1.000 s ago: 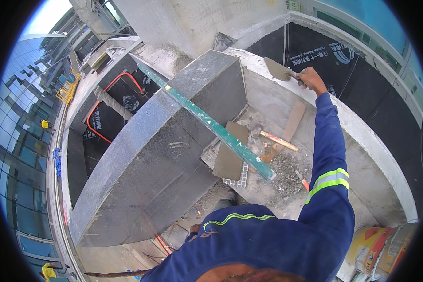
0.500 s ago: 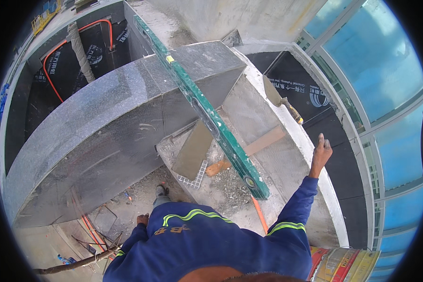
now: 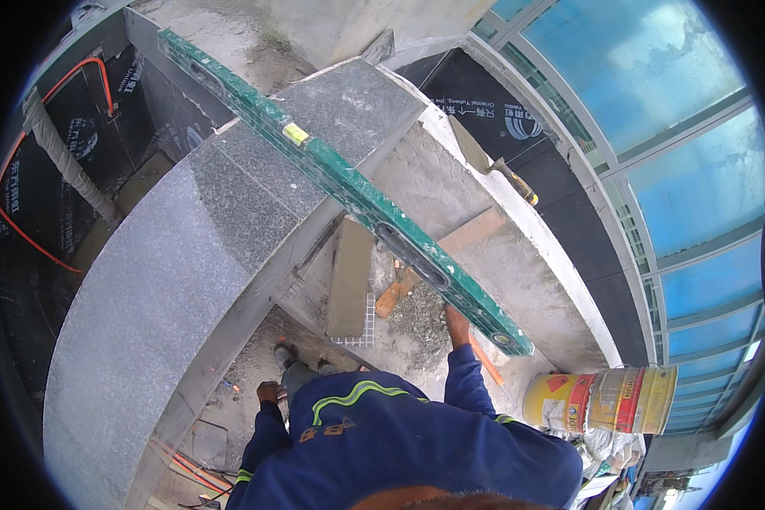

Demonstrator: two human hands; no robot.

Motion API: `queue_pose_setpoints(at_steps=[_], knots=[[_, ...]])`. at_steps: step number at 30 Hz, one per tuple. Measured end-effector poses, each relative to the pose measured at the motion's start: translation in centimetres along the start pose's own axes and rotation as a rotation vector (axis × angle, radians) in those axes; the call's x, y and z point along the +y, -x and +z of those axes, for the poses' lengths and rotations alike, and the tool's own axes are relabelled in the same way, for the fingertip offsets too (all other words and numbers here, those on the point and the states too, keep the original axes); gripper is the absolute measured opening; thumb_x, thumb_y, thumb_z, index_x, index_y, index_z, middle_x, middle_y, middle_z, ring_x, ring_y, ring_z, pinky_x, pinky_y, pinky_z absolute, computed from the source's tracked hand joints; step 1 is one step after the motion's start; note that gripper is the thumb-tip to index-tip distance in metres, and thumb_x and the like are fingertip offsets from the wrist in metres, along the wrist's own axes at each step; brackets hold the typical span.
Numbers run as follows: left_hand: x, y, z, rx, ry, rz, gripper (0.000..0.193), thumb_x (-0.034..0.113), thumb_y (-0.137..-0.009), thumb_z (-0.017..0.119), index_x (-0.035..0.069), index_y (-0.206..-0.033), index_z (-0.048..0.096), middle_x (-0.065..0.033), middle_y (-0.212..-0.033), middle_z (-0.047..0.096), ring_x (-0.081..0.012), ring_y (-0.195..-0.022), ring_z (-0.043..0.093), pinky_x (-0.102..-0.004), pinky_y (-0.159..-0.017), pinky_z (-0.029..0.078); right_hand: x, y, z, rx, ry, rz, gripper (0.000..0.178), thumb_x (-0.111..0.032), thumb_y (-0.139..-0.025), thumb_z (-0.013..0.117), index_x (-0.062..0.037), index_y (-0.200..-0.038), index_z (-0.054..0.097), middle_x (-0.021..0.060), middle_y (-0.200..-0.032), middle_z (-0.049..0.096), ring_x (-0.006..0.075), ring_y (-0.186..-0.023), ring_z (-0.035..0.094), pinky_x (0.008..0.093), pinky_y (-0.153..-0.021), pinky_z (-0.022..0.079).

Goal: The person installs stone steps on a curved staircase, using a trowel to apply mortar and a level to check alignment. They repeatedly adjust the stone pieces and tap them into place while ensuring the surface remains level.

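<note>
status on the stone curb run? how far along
Done: grey granite slabs already cap the curved wall up to the far end. In hand: a long green level lies across the last slab and the mortar bed; the right hand is under its near end, the left hand hangs low, empty. Left: the rough bed is bare of stone, with a trowel, wood scraps and a bucket beside it.

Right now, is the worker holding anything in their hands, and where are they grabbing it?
The right hand reaches up to the long green level, touching its underside near the lower end; a full grip cannot be told. The left hand hangs low, holding nothing.
</note>
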State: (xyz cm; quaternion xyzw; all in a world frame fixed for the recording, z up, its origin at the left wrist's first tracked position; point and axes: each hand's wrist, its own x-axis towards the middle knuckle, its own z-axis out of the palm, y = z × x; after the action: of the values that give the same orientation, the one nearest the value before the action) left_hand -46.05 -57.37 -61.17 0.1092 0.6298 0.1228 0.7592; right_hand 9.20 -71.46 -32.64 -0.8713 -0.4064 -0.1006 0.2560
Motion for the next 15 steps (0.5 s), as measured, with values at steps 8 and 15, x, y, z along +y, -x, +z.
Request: queue_pose_setpoints(at_steps=[8,15], knots=[[3.7,0.5,-4.9,-0.225,0.032,-0.185,0.022,0.027,-0.098,0.056,0.008,-0.104,0.064,-0.0128,-0.093,0.07,-0.0339,-0.074,0.07,-0.0523,-0.064,0.058,-21.4,-26.8,3.4,0.18,-1.209,0.506,0.021,-0.019,-0.1,0.055,-0.0016,-0.104,0.067,0.0133,-0.086,0.073,0.0186,-0.064,0.069,0.0315,-0.052,0.054],[3.2,3.6,-8.0,-0.06,-0.868,0.17,0.02,0.027,-0.095,0.055,0.011,-0.102,0.064,-0.0095,-0.088,0.065,-0.0343,-0.078,0.069,-0.0536,-0.066,0.057,-27.0,-40.5,2.5,-0.044,-1.049,0.589,0.036,-0.031,-0.096,0.059,0.0025,-0.106,0.068,0.0143,-0.089,0.072,0.0235,-0.068,0.074,0.0341,-0.055,0.055]])
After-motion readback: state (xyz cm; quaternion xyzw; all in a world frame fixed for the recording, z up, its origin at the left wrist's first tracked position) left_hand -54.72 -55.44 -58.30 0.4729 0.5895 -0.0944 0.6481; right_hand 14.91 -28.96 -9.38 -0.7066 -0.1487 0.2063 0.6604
